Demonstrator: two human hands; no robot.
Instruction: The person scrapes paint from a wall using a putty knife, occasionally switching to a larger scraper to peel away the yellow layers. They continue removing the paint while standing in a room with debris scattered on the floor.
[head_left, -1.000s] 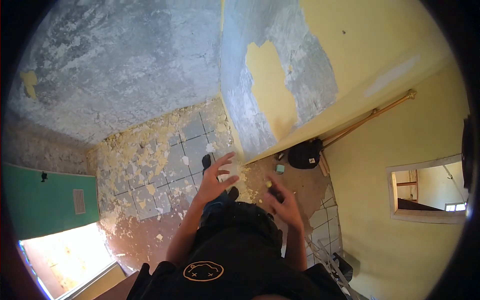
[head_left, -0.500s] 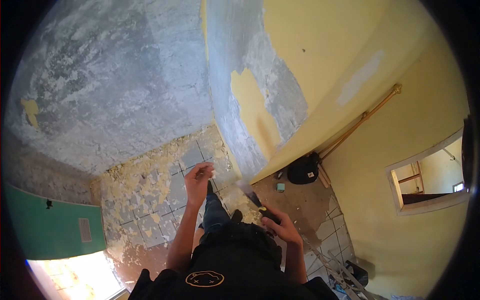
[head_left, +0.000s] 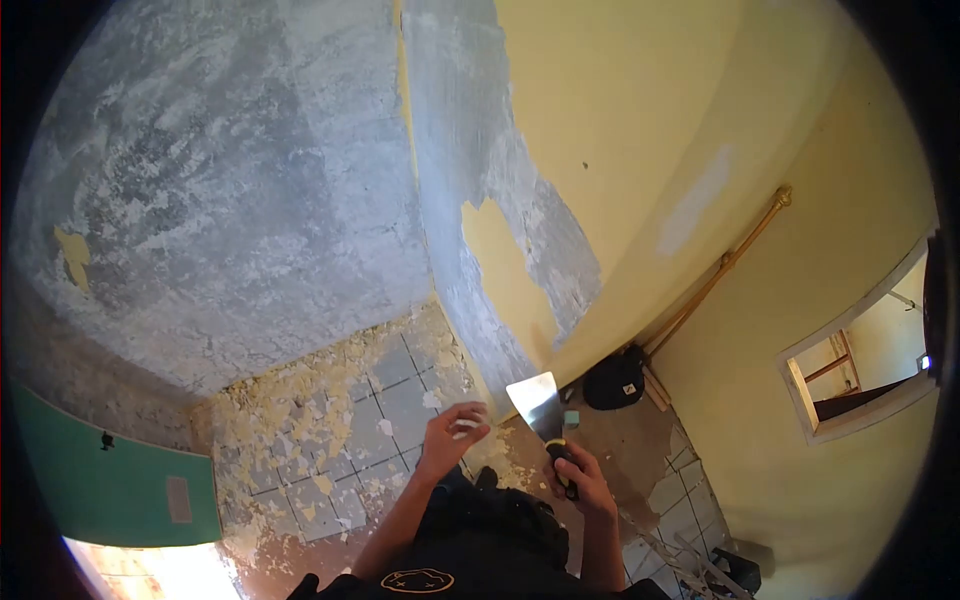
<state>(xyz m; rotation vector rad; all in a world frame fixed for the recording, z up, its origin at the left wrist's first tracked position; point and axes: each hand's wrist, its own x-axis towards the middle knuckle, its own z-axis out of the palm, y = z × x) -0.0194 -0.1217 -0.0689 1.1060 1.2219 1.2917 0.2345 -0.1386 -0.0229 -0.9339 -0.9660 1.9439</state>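
Gripping a scraper (head_left: 562, 468) snugly, a hold that should steady the blade (head_left: 538, 402), the right hand (head_left: 592, 488) is before the lower edge of the wall (head_left: 640, 120), the left hand (head_left: 447, 445) half-curled, contents unclear.

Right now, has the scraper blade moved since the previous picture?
Yes: in this view, the scraper blade has shifted right, closer to the small teal block.

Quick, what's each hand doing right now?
Left hand: fingers loosely curled; can't tell if it holds anything small.
Right hand: closed around the handle of a scraper.
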